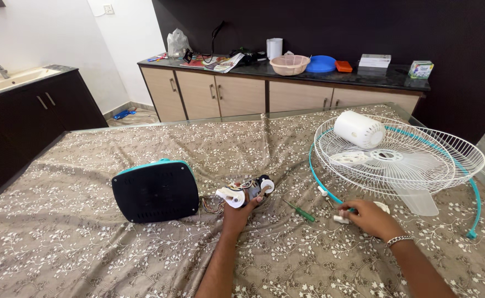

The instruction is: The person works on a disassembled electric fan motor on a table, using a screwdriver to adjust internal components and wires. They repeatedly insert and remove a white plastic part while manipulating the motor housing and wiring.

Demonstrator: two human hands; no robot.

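On the floral cloth (88, 243), the motor (246, 191) touches the left hand (238, 214).

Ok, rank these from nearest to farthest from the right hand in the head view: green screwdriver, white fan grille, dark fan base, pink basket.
From the right hand:
1. Green screwdriver, just to its left on the cloth.
2. White fan grille, right behind it.
3. Dark fan base, far left on the table.
4. Pink basket, on the back counter.
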